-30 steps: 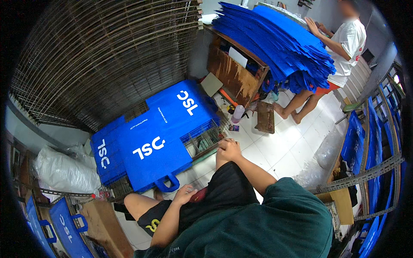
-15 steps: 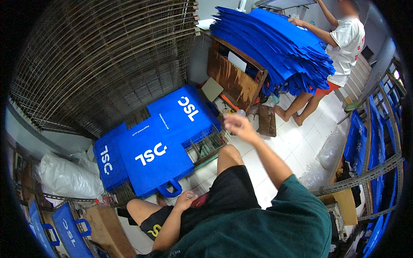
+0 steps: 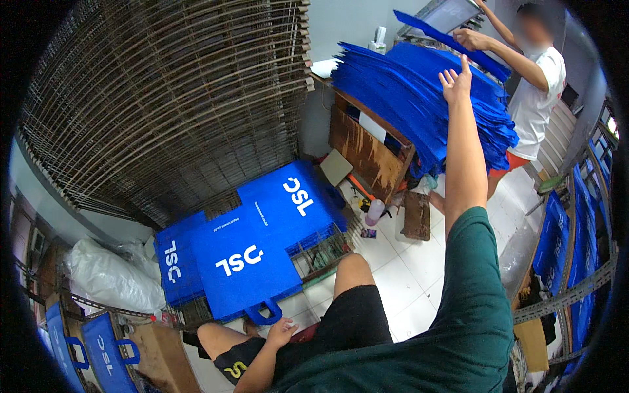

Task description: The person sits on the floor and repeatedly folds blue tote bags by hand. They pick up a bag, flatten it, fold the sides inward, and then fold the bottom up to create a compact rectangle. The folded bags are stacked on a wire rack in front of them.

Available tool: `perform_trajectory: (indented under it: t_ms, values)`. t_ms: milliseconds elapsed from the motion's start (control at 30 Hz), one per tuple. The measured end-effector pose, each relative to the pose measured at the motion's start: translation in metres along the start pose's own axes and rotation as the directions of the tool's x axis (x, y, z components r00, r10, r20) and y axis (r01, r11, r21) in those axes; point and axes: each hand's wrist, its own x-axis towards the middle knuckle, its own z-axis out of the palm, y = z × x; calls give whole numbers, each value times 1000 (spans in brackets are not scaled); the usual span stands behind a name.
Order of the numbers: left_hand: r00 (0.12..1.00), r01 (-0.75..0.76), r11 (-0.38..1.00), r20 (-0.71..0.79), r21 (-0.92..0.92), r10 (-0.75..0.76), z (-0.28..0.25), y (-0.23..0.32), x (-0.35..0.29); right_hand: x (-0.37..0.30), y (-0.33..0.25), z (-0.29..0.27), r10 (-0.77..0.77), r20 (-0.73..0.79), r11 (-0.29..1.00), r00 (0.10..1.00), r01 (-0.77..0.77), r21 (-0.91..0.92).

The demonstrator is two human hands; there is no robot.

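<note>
A tall stack of flat blue fabric bag sheets (image 3: 419, 98) sits on a wooden table (image 3: 370, 154) at the far right, its edges fanned and drooping over the table's right side. Nearer, at the left, 3 printed blue bags (image 3: 246, 259) lie flat and overlapping on a wire rack (image 3: 321, 252), handles toward the near side.

- our right hand (image 3: 457, 80) has left our knee and now stretches up, fingers spread, at the tall stack of flat blue fabric bags (image 3: 419, 105).
- the co-worker's hand (image 3: 469, 39) now lifts one blue sheet there.
</note>
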Motion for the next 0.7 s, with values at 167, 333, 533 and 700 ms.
perform_trajectory:
  t_ms: [167, 333, 533, 700]
  values:
    - [998, 45, 999, -36, -6, -46, -7, 9, -4, 25, 15, 0, 73, -85, 974, 994, -53, 220]
    - [993, 81, 996, -85, -24, -82, -11, 17, -13, 32, 34, 11, 175, -138, 982, 975, -163, 94]
    - [991, -15, 1000, -134, -15, 12, -10, 4, -11, 84, 66, -6, 164, -456, 984, 875, -116, 132]
    - [986, 75, 997, -148, 7, -73, -20, 9, -24, 114, 62, -39, 362, -597, 900, 716, -103, 423]
